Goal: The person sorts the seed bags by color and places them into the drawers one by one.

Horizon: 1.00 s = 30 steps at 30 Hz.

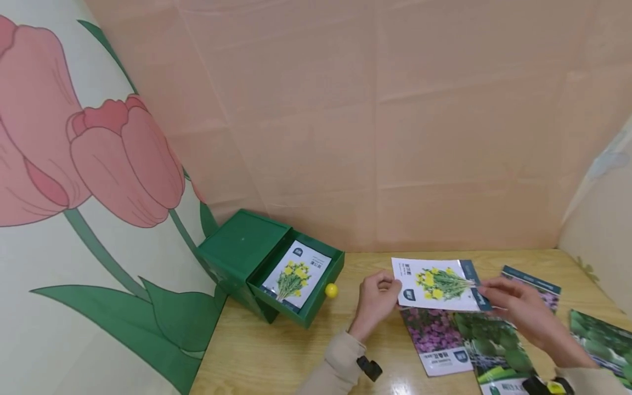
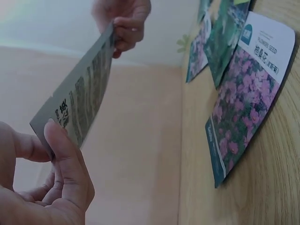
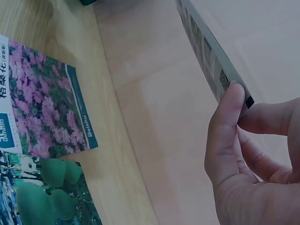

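Note:
A white seed packet [image 1: 439, 285] with yellow flowers is held level above the table between both hands. My left hand [image 1: 376, 302] pinches its left end between thumb and fingers; my right hand [image 1: 525, 310] pinches the dark-banded right end. From the left wrist, the printed back of the seed packet [image 2: 84, 89] shows. Below it lie a pink-flower seed packet [image 1: 439, 334] and a green-leaf seed packet [image 1: 501, 345]. To the left, a green box [image 1: 242, 247] has its drawer [image 1: 316, 315] pulled out, with a similar yellow-flower packet [image 1: 298, 274] lying inside.
Another packet [image 1: 550, 296] lies partly behind my right hand, and a green-leaf packet [image 1: 602, 345] sits at the far right. A yellow knob [image 1: 331, 291] sticks out from the drawer front. Pinkish sheeting [image 1: 375, 137] covers the wall behind the wooden table [image 1: 271, 362].

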Each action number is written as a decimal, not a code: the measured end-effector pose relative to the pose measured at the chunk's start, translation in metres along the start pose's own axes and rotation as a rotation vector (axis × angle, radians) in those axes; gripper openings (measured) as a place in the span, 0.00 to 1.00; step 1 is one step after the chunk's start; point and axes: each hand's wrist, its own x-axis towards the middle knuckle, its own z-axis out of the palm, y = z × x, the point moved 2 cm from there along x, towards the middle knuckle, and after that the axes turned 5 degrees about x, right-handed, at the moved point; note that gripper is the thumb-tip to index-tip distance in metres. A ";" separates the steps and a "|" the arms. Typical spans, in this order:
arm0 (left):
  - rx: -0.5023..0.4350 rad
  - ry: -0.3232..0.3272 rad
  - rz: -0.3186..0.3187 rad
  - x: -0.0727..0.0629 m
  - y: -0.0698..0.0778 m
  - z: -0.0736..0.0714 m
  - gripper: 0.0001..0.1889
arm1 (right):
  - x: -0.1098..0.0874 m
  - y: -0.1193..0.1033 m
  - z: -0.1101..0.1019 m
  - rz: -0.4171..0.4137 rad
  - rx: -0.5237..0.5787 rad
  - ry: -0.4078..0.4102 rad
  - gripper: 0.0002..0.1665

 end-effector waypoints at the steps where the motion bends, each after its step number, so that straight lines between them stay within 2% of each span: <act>1: -0.009 -0.001 0.003 -0.002 0.001 -0.001 0.04 | 0.000 -0.001 0.000 -0.001 0.008 -0.004 0.21; 7: -0.067 0.001 0.037 -0.015 0.005 -0.005 0.04 | 0.000 -0.009 0.002 0.020 0.017 0.002 0.25; 13: -0.093 0.053 0.044 -0.023 0.014 -0.010 0.05 | 0.007 -0.020 0.006 0.033 -0.010 0.006 0.40; 19: -0.098 0.080 0.060 -0.030 0.023 -0.017 0.07 | 0.013 -0.033 0.010 0.039 -0.067 -0.011 0.44; 25: -0.150 0.110 0.104 -0.039 0.029 -0.023 0.07 | 0.017 -0.044 0.016 0.033 -0.104 -0.018 0.44; 30: -0.212 0.130 0.133 -0.046 0.035 -0.028 0.07 | 0.022 -0.054 0.018 0.002 -0.056 -0.067 0.33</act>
